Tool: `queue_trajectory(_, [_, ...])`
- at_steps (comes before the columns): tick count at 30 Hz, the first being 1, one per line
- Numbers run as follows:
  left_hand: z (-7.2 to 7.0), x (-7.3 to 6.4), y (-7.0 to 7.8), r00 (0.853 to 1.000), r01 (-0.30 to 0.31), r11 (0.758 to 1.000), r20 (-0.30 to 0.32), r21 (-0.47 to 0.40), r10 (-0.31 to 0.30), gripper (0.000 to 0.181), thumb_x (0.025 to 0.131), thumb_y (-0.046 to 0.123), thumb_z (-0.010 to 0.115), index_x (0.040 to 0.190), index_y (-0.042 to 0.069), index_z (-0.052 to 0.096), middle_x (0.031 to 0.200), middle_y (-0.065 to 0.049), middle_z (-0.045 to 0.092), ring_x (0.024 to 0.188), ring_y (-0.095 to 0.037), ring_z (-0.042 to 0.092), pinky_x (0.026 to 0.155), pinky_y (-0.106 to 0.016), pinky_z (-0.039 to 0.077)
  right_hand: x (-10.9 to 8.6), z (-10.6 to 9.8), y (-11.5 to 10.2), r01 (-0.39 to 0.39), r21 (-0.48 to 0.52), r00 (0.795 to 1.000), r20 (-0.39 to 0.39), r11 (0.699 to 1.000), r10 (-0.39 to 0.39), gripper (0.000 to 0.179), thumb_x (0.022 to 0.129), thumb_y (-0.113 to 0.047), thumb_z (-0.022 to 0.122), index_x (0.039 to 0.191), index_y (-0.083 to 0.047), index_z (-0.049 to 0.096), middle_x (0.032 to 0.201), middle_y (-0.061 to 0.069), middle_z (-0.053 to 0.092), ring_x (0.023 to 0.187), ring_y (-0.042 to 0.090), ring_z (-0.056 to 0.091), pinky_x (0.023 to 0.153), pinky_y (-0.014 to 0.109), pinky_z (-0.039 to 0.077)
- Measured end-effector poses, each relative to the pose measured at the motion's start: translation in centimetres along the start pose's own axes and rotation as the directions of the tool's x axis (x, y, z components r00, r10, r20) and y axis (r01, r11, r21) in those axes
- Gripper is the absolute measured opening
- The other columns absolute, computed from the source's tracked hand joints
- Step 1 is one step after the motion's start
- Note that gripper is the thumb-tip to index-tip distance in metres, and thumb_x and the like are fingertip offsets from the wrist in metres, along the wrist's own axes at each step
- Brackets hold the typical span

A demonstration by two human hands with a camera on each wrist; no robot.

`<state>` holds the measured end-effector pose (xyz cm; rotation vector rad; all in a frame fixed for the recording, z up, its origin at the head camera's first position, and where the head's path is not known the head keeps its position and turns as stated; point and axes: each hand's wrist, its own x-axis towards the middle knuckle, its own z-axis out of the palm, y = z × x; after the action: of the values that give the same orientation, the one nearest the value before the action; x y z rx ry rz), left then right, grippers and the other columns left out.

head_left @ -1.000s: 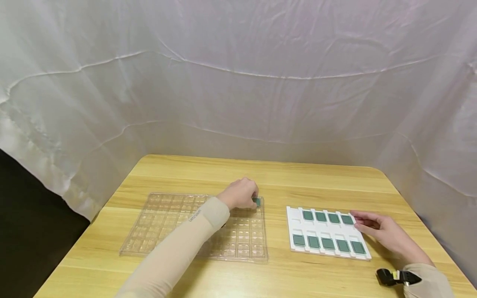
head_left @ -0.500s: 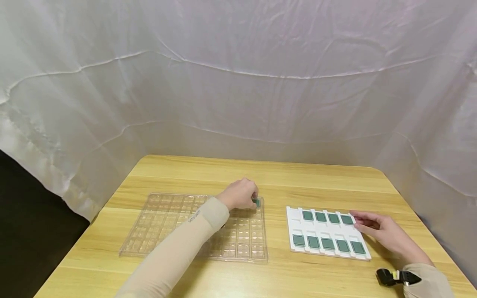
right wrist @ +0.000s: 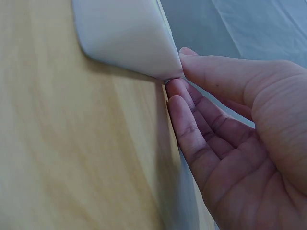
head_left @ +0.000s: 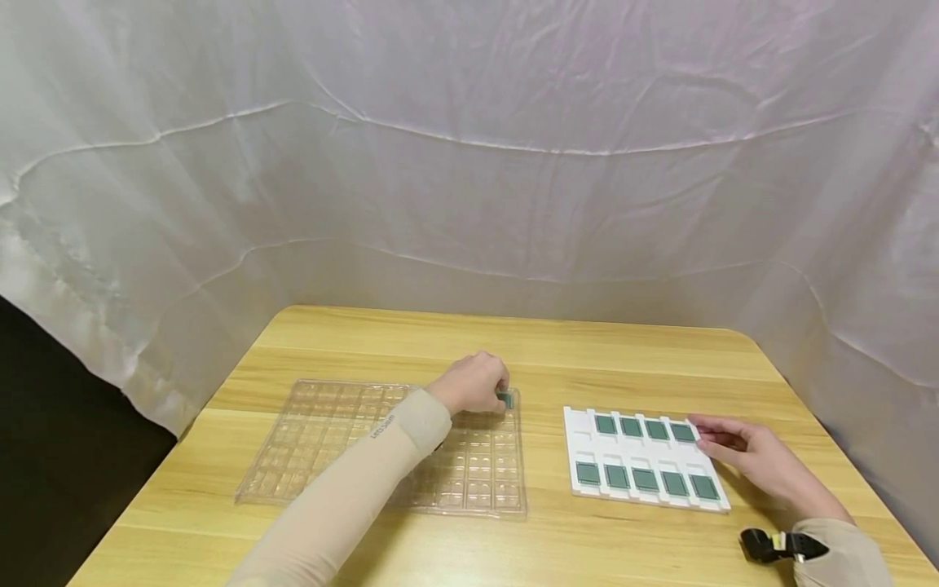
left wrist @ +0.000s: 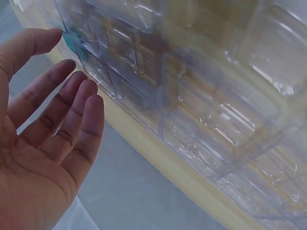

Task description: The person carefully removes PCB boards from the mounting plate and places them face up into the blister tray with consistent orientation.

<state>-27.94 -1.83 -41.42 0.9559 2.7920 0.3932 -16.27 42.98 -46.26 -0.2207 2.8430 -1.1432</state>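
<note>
My left hand reaches over the far right corner of a clear plastic tray divided into many cells. Thumb and forefinger pinch a small square green chip at that corner. In the left wrist view the chip shows beside the thumb tip, and the other fingers are loosely bent. To the right lies a white tray with two rows of green chips. My right hand holds its right edge; in the right wrist view the thumb and fingers meet at the white tray's corner.
Both trays lie on a wooden table, with a strip of wood between them. Pale grey cloth hangs behind and at the sides. A black wrist device sits by the right sleeve. The white tray's far left pocket holds no chip.
The green chip in the clear tray's corner has shifted very slightly under my left fingers. Both hands and the white tray stay practically in place.
</note>
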Motion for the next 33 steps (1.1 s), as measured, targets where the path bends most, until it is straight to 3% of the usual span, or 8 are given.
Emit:
queue_trajectory(7, [0.0,-0.1,0.1,1.000,-0.008,1.000,-0.003,0.003,0.008,0.018,0.091,0.024,0.086,0.082,0.018,0.072,0.080,0.008,0.064,0.071,-0.009,0.050,0.066,-0.025,0.043,-0.1,-0.1,-0.3,0.000,-0.001,1.000,-0.001,1.000,0.000,0.052,0.104,-0.022,0.072,0.147,0.004,0.060,0.134,0.022,0.072,0.101,-0.014,0.063,0.084,0.009,0.053])
queue_trajectory(17, [-0.3,-0.1,0.5,1.000,-0.022,0.999,0.004,0.031,0.022,0.031,0.090,0.021,0.087,0.072,0.019,0.062,0.069,0.008,0.049,0.066,-0.008,0.041,0.060,-0.024,0.035,-0.3,-0.1,-0.4,0.006,-0.001,1.000,-0.002,1.000,-0.006,0.052,0.104,-0.022,0.072,0.147,0.004,0.060,0.131,0.020,0.074,0.101,-0.013,0.064,0.083,0.010,0.053])
queue_trajectory(22, [-0.5,0.1,1.0,1.000,-0.021,0.998,-0.011,0.066,0.022,0.011,0.092,0.023,0.085,0.095,0.016,0.077,0.087,0.006,0.067,0.073,-0.008,0.052,0.067,-0.025,0.046,-0.3,-0.1,-0.6,0.016,-0.019,1.000,-0.005,1.000,-0.017,0.051,0.105,-0.021,0.071,0.147,0.006,0.059,0.132,0.023,0.073,0.101,-0.016,0.062,0.084,0.008,0.052])
queue_trajectory(26, [-0.6,0.3,1.6,0.999,-0.043,0.993,-0.018,0.107,0.045,0.025,0.095,0.027,0.082,0.116,0.016,0.080,0.109,0.003,0.079,0.086,-0.008,0.065,0.080,-0.030,0.059,-0.3,-0.1,-0.7,0.008,-0.032,1.000,-0.004,0.999,-0.008,0.051,0.105,-0.020,0.071,0.147,0.006,0.059,0.133,0.023,0.073,0.101,-0.016,0.062,0.084,0.007,0.050])
queue_trajectory(33, [-0.5,0.8,2.9,0.996,-0.083,0.991,-0.017,0.110,0.085,0.030,0.097,0.031,0.080,0.121,0.014,0.079,0.100,0.004,0.076,0.081,-0.008,0.063,0.076,-0.027,0.057,-0.4,0.1,-0.5,0.000,-0.027,1.000,-0.002,1.000,0.000,0.051,0.105,-0.018,0.071,0.147,0.007,0.058,0.134,0.023,0.072,0.101,-0.016,0.062,0.084,0.007,0.051])
